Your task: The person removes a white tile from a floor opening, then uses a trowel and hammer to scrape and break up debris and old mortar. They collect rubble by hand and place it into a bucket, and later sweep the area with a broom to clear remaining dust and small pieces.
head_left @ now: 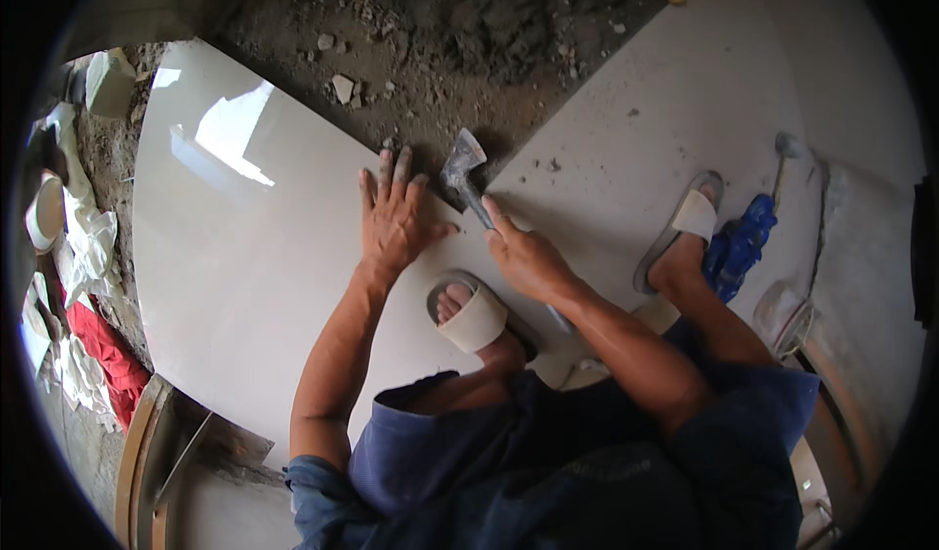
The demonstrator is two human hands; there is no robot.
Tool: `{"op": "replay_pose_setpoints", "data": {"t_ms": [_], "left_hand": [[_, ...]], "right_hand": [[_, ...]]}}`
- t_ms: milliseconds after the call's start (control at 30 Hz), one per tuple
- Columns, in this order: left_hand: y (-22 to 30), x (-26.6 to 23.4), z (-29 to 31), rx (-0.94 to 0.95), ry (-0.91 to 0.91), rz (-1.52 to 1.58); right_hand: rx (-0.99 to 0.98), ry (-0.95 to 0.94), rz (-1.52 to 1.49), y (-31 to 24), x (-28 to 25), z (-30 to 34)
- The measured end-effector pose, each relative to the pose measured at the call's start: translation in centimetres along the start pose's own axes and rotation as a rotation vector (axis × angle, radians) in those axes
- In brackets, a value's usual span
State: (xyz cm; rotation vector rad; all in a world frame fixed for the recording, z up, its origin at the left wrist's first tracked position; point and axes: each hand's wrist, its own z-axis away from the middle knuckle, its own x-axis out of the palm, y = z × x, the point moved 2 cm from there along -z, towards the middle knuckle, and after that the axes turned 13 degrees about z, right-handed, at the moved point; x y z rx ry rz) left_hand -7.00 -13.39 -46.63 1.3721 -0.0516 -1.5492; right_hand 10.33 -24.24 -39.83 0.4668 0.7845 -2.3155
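My right hand (529,264) is wrapped round the handle of a small hatchet (467,162). Its grey, flared metal head points away from me, over the corner where the tiles meet the bare ground. My left hand (392,212) lies with fingers spread on a large glossy, pale floor tile (245,286), its fingertips at the tile's far edge and smudged with dirt. The hatchet head is just right of these fingers. Whether it touches the tile edge I cannot tell.
Beyond the tiles lies rough dark soil or mortar (469,42) with broken chips. My sandalled feet (469,315) stand on tile. To the right are a blue crumpled plastic bag (740,247) and more pale tile (626,130); white and red cloth-like scraps (103,354) lie at left.
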Motion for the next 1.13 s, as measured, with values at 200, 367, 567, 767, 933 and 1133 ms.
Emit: {"op": "replay_pose_setpoints", "data": {"t_ms": [200, 367, 567, 767, 933, 1133], "left_hand": [[0.1, -0.1, -0.6, -0.024, -0.009, -0.034], [0.4, -0.2, -0.6, -0.023, 0.002, -0.01], [0.4, -0.4, -1.2, -0.03, 0.007, -0.005], [-0.1, 0.1, -0.4, -0.022, -0.003, -0.02], [0.3, 0.0, 0.1, -0.018, -0.031, -0.019], [0.1, -0.1, -0.5, -0.009, -0.001, -0.039]], "right_hand": [[0.05, 0.182, -0.295, 1.8, -1.6, -0.7], [-0.006, 0.202, -0.067, -0.1, 0.8, 0.1], [0.077, -0.08, -0.159, 0.8, -2.0, -0.4], [0.007, 0.176, -0.126, 0.6, 0.8, 0.0], [-0.044, 0.064, -0.135, 1.1, 1.7, 0.0], [0.056, 0.465, -0.405, -0.6, -5.6, 1.0]]}}
